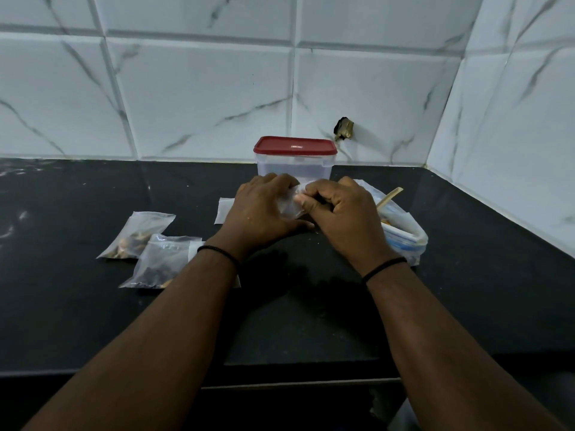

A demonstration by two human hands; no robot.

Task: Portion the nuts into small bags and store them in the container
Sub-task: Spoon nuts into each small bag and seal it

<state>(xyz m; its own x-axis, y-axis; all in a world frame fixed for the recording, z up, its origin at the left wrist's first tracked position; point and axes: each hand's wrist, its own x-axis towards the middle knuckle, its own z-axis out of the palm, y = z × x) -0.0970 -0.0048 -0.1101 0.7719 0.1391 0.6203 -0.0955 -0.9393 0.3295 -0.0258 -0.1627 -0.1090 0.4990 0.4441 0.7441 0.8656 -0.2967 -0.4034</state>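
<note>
Centrally, small bag (291, 206) pinched between both hands' fingers (306, 199), contents unclear

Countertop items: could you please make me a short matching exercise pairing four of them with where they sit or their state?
Things:
1. container with red lid
2. two filled small bags
3. small bag in both hands
4. large open bag with wooden scoop

Descriptions:
A. lying on the counter, far left
B. closed, by the tiled wall
C. right of the hands
D. pinched between the fingers

Pairs: 1-B, 2-A, 3-D, 4-C
</note>
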